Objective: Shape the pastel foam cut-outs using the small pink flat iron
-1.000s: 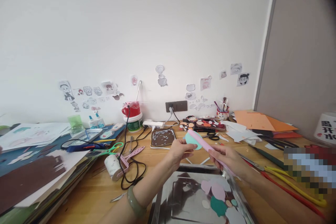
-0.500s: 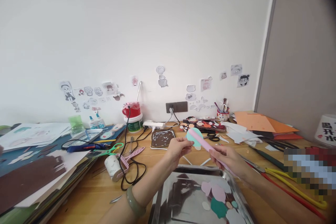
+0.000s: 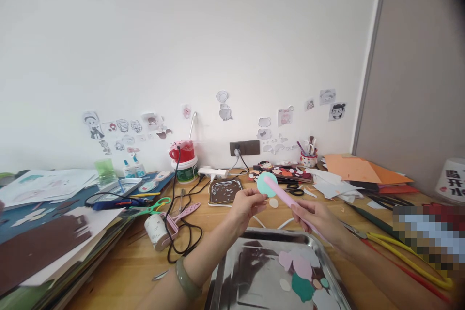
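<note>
My left hand (image 3: 250,202), with a jade-coloured bangle on its wrist, pinches the lower edge of a mint-green round cutout (image 3: 267,191). My right hand (image 3: 314,215) grips a pale pink stick (image 3: 285,197) that slants up to the left, its rounded end lying over the cutout's face. Just beneath the cutout a small cream oval piece (image 3: 273,203) shows. Below both hands sits a metal tray (image 3: 261,235) with lilac, teal, grey and cream cut shapes at its right side.
Green-handled scissors (image 3: 160,207), a white paper roll (image 3: 157,232) and black cables lie left. Behind are a brown-topped tray (image 3: 225,191), a power strip (image 3: 214,173) and black scissors (image 3: 295,189). Orange sheets (image 3: 359,169) and yellow-handled pliers (image 3: 395,252) are right.
The mint-green cutout has shifted slightly up and left, and more of the cream oval shows below it. The pink stick's end has moved a little right across the cutout.
</note>
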The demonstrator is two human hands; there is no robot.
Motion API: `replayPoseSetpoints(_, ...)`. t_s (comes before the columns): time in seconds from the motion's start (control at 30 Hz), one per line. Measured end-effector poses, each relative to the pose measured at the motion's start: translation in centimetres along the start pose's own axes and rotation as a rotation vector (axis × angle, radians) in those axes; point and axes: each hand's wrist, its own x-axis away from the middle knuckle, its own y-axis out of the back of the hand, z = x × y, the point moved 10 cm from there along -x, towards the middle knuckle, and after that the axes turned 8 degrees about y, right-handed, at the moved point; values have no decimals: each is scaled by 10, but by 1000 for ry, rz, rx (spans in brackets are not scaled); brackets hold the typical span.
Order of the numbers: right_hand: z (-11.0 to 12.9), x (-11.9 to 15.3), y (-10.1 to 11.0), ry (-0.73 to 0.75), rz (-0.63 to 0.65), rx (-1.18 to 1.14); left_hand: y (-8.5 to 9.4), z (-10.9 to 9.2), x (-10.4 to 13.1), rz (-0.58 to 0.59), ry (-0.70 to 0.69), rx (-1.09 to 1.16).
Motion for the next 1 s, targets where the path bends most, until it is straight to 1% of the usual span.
replayPoseSetpoints(0.17,-5,0,0,-4,7,23,-2,-3,2,-9,-33,-37)
replayPoseSetpoints(0.37,-8,-1,-1,10,31,25,-18,13,5,63,61,-115)
replayPoseSetpoints(0.57,-2,1,-5,30,38,32,-25,22,6,101,84,-127)
replayPoseSetpoints(0.77,0,2,-8,37,52,64,-20,14,6,71,52,-132)
replayPoseSetpoints(1.0,0,1,-2,41,45,85,-14,8,3,52,43,-119)
